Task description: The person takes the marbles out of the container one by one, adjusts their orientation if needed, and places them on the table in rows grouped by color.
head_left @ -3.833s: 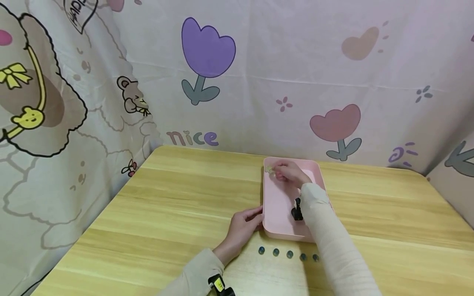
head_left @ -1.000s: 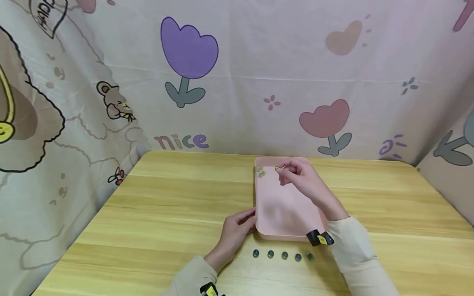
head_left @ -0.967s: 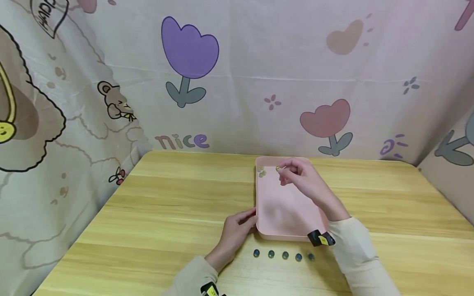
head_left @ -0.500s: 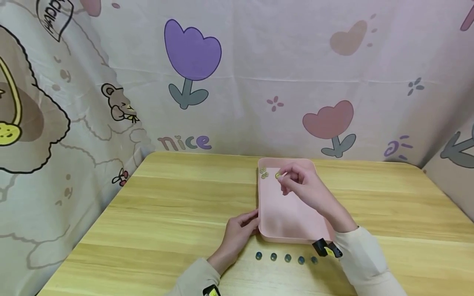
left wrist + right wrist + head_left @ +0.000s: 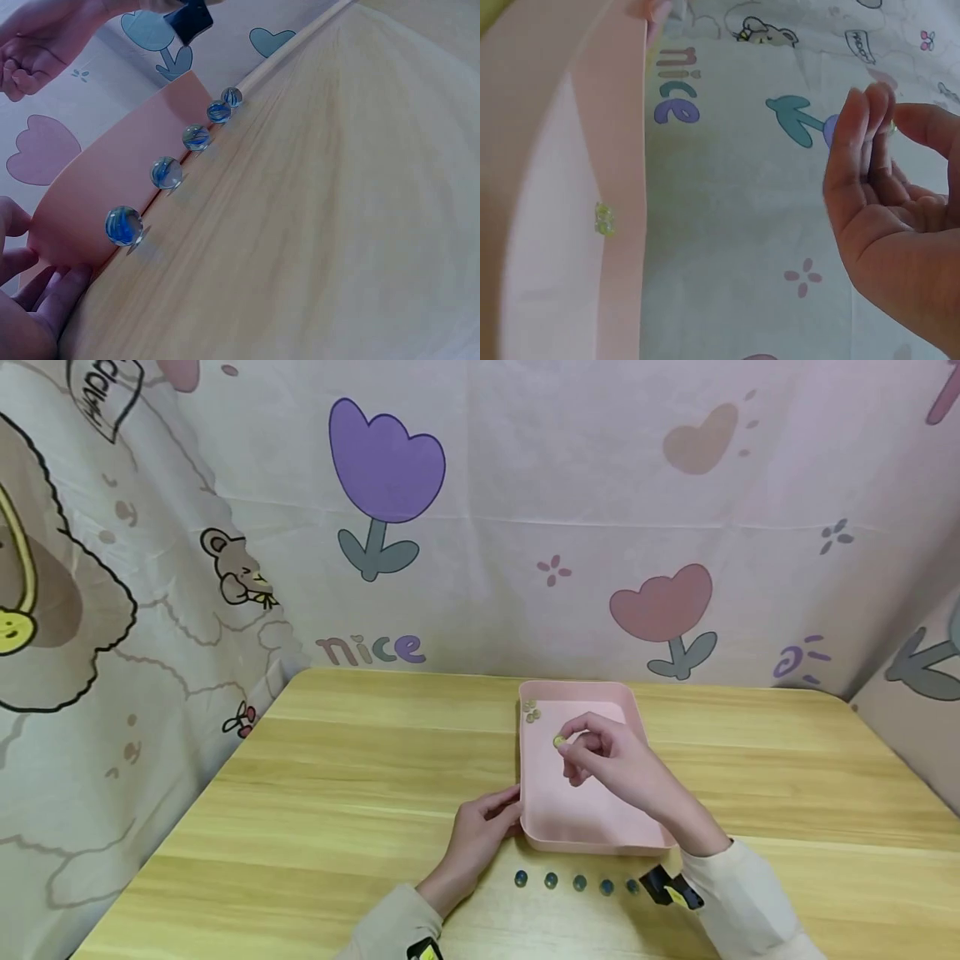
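My right hand [image 5: 611, 760] is raised over the pink tray [image 5: 558, 839] and pinches a small yellow marble [image 5: 558, 741] between thumb and fingertips. In the right wrist view the right hand [image 5: 896, 187] mostly hides that marble. Several yellow-green marbles [image 5: 532, 716] sit clustered in the tray's far left corner. My left hand [image 5: 480, 835] lies at the tray's left side; its fingers [image 5: 64, 296] touch the outer wall. Along the tray's near side, on the wood, runs a row of several clear glass marbles [image 5: 580, 882] with blue swirls.
The wooden table [image 5: 337, 793] extends around the tray. A printed cloth [image 5: 480, 527] hangs behind it and along the sides. A black wrist camera [image 5: 671, 889] hangs from the right sleeve, near the right end of the blue marble row.
Over the last second my right hand has drawn nearer from the tray's far end, still pinching the yellow marble. Earlier it was at the far left corner. The left hand stays at the tray.
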`<state>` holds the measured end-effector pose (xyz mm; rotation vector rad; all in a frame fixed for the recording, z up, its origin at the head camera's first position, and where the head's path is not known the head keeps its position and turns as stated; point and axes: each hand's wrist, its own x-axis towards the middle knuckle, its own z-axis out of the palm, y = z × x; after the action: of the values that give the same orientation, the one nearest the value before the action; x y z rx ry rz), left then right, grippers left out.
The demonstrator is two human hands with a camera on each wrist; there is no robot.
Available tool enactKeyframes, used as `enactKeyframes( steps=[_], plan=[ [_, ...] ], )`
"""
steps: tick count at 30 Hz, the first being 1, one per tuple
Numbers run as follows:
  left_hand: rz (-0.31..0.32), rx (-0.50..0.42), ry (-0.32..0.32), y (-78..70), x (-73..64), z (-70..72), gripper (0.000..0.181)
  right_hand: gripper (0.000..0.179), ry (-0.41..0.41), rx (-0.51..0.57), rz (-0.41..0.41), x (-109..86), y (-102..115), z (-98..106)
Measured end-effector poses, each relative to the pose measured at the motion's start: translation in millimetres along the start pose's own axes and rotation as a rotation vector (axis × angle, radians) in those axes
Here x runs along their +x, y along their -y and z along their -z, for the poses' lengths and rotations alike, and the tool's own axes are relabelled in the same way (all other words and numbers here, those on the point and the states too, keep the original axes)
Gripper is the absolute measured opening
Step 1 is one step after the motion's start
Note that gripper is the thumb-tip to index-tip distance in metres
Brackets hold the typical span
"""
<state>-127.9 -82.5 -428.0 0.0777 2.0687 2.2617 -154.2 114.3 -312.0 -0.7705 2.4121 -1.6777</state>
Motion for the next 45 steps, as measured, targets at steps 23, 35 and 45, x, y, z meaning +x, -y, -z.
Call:
enactKeyframes(
  steps=[23,35,45],
  plan=[
    [-0.012,0.017,-0.009,-1.8,-0.2,-0.1,0.036,0.013,-0.038,-0.103,-0.048,-27.3,-6.7,-28.7],
    [-0.017,0.023,-0.027,-3.4,0.2,0.1,0.037,0.007,-0.053,-0.188,0.033,-33.3,-5.2,-33.5],
    [-0.015,-0.009,-0.009,0.9,-0.1,-1.9,0.036,0.013,0.061,0.001,-0.111,-54.2,-9.7,-43.9]
  ],
)
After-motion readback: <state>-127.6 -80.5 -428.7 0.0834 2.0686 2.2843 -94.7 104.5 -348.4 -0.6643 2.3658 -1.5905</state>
